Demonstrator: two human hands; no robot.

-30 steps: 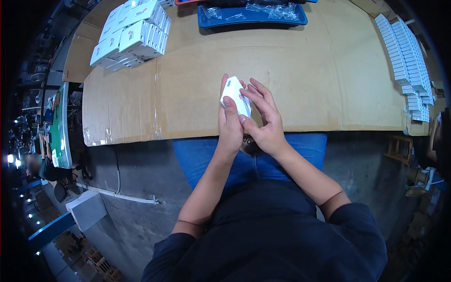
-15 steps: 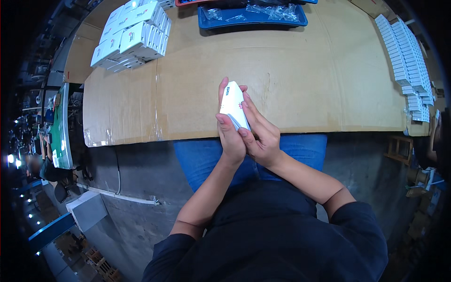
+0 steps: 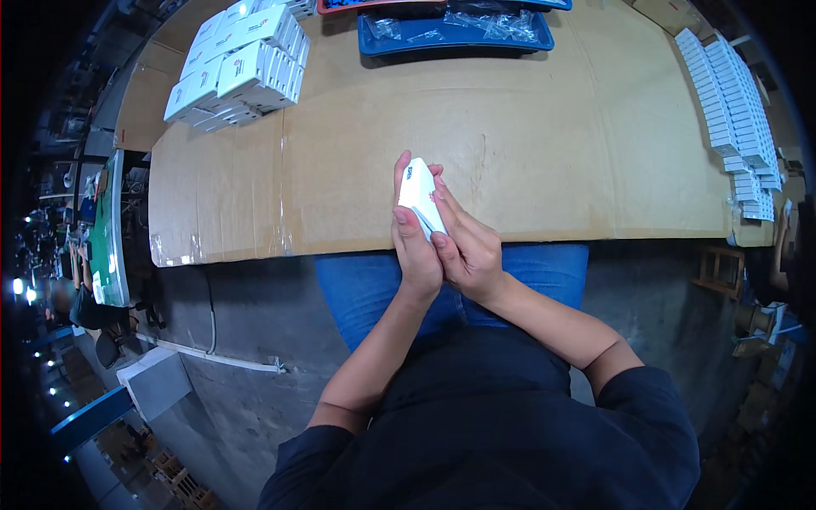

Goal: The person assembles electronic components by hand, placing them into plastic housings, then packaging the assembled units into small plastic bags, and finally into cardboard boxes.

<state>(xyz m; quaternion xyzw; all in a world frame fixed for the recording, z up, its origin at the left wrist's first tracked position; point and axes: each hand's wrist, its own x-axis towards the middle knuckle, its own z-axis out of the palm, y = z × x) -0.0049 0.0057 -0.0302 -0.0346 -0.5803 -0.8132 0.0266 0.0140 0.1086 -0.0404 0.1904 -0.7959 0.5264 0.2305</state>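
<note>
Both of my hands are wrapped round a small white box (image 3: 419, 189), held tilted over the front edge of the cardboard-covered table (image 3: 357, 170). Along its left side lie the fingers of my left hand (image 3: 416, 255), with the thumb on the near end. My right hand (image 3: 472, 255) grips the right side, its thumb at the near lower corner. A dark printed mark shows at the far end of the box and a small red one on its face. The undersides of the box and some fingertips are hidden.
At the back left stands a pile of white boxes (image 3: 242, 72). A blue tray (image 3: 459, 42) with clear plastic pieces lies at the back, in front of a red tray (image 3: 382, 5). Tall stacks of small white boxes (image 3: 731, 102) line the right side. Another person (image 3: 89, 306) sits far left.
My hands and the white box have shifted slightly toward me, and the box is tipped a little differently. The grip looks the same.
</note>
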